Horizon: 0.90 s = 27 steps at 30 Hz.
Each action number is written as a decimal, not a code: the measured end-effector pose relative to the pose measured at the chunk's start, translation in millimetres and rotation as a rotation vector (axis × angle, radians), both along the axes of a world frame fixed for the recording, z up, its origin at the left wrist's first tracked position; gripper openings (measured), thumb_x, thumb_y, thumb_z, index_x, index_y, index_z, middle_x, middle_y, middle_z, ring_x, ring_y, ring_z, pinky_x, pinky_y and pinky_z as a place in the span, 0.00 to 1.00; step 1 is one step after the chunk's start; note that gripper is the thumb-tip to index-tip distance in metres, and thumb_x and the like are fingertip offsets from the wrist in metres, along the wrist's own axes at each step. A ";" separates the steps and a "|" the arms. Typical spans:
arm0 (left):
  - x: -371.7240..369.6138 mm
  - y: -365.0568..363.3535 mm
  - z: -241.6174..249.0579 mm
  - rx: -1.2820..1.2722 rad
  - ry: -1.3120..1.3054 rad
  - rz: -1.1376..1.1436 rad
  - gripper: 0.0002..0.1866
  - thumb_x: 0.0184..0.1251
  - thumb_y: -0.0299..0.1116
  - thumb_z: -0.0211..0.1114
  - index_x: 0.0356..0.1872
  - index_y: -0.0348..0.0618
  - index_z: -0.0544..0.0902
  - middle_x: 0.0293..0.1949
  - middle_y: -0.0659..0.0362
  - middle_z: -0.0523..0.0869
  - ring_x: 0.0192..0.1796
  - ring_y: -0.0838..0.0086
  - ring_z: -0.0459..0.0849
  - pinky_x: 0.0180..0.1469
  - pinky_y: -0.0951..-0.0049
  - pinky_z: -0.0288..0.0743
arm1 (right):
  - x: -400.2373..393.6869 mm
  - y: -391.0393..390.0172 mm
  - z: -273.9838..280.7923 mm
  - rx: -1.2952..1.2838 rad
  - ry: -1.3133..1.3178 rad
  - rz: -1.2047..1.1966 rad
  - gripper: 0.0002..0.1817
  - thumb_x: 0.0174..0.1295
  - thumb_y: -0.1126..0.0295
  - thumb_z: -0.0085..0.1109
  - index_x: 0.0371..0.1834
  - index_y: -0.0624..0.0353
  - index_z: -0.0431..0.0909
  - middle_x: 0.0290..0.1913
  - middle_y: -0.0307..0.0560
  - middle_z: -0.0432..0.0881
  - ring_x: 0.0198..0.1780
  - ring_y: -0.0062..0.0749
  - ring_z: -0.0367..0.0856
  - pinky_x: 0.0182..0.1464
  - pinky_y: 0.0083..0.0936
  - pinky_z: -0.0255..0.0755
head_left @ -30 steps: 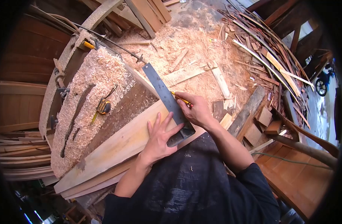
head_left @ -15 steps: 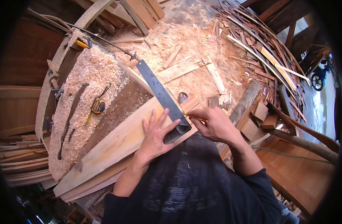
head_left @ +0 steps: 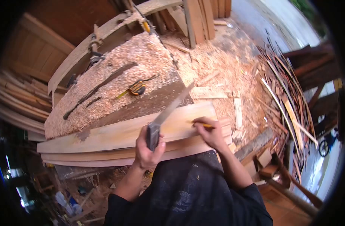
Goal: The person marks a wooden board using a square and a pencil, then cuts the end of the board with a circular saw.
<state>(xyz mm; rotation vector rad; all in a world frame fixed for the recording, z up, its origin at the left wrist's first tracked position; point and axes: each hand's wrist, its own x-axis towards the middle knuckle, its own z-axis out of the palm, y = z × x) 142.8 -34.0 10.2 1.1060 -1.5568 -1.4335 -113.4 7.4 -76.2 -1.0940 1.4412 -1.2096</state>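
My left hand (head_left: 150, 148) is closed round the dark stock of a try square (head_left: 172, 108), its metal blade tilted up and away over the boards. In my right hand (head_left: 212, 133) a yellow pencil (head_left: 205, 125) is gripped, close over the right end of the top board (head_left: 123, 126). That pale board lies on other planks (head_left: 104, 152) along the near side of the bench. Beyond them a yellow and black tape measure (head_left: 138, 88) rests on wood shavings, a little of its tape pulled out.
Shavings (head_left: 142, 49) cover much of the bench, with a dark curved strip (head_left: 99, 88) on them. At the left stand stacked boards (head_left: 20, 98). Long offcuts (head_left: 289, 109) are heaped at the right, and a log (head_left: 255, 143) lies near the bench's right end.
My left hand has lifted the try square off the board and turned it. My right hand still holds the pencil, now with the square away from it. The view has swung left.
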 end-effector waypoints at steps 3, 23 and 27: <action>33.7 10.8 -4.1 -0.156 0.019 0.160 0.22 0.65 0.27 0.68 0.58 0.35 0.74 0.39 0.60 0.80 0.36 0.81 0.77 0.42 0.75 0.75 | 40.4 -35.1 15.7 -0.148 0.419 0.118 0.10 0.67 0.71 0.65 0.47 0.62 0.89 0.36 0.57 0.89 0.33 0.44 0.87 0.39 0.37 0.82; 44.0 30.1 -25.5 -0.393 -0.079 0.242 0.24 0.65 0.21 0.66 0.61 0.36 0.70 0.44 0.59 0.79 0.39 0.81 0.75 0.45 0.76 0.73 | 47.3 4.8 24.7 -0.242 0.744 0.054 0.08 0.58 0.74 0.69 0.41 0.54 0.89 0.33 0.44 0.89 0.37 0.41 0.85 0.49 0.38 0.71; 30.7 25.5 -28.5 -0.339 0.021 0.224 0.24 0.65 0.22 0.67 0.61 0.36 0.69 0.44 0.58 0.79 0.39 0.81 0.75 0.44 0.76 0.74 | 78.1 1.4 23.5 -0.294 0.649 0.200 0.11 0.60 0.76 0.68 0.46 0.57 0.89 0.35 0.47 0.90 0.41 0.40 0.86 0.50 0.35 0.75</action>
